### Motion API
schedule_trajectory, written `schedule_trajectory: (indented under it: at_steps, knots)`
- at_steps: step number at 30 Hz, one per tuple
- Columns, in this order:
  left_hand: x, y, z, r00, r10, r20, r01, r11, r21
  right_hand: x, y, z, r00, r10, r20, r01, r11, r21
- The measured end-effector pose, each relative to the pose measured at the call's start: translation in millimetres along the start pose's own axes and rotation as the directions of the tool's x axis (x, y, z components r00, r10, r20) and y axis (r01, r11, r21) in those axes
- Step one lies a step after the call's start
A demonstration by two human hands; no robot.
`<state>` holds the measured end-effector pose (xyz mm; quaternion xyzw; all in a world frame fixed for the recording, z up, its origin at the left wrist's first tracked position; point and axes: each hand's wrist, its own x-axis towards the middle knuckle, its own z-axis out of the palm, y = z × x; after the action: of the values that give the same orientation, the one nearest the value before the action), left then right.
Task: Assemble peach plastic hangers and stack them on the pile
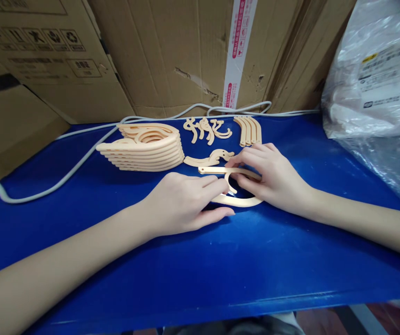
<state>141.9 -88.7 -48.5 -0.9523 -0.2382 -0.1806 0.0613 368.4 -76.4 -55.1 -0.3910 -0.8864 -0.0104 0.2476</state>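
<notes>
Between my hands is a beige plastic folding hanger [238, 201], with a straight bar, a curved lower edge and a small inner hook. My left hand [182, 200] grips its left side, index finger bent inside the loop and thumb stretched out below. With fingers and thumb around the right part, my right hand [276, 177] holds the bar from above. Just behind them lies a loose beige piece [203, 160] with a curled, animal-like end, close to my right fingertips. Palm sides of both hands are hidden.
A stack of beige hanger pieces [140, 151] stands to the left on the blue table [193, 274]. Farther back lie several small hooks [207, 130] and several curved arms [249, 130]. A white cable [70, 174], cardboard boxes [172, 56] and a plastic-wrapped package [377, 83] border the table.
</notes>
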Motion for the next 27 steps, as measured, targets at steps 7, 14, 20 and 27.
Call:
schedule_trajectory:
  at_steps: [7, 14, 20, 27]
  knots:
    - [1.8, 1.5, -2.2, 0.999, 0.018, 0.038, -0.016, 0.999, -0.034, 0.6, 3.1, 0.7, 0.999, 0.032, -0.004, -0.032, 0.999, 0.005]
    - [1.3, 0.6, -2.1, 0.998, 0.03, 0.046, -0.027, 0.998, -0.05, 1.1, 4.9, 1.9, 0.997, 0.067, 0.026, -0.069, 0.997, 0.046]
    - [1.3, 0.2, -3.4, 0.998, 0.032, 0.063, -0.03, 0.999, -0.039, 0.7, 5.0, 2.2, 0.997, 0.072, 0.013, -0.072, 0.997, 0.03]
    - [1.9, 0.7, -2.4, 0.999, 0.024, 0.041, -0.023, 0.999, -0.027, 0.3, 4.5, 2.2, 0.998, 0.066, 0.006, -0.067, 0.998, 0.017]
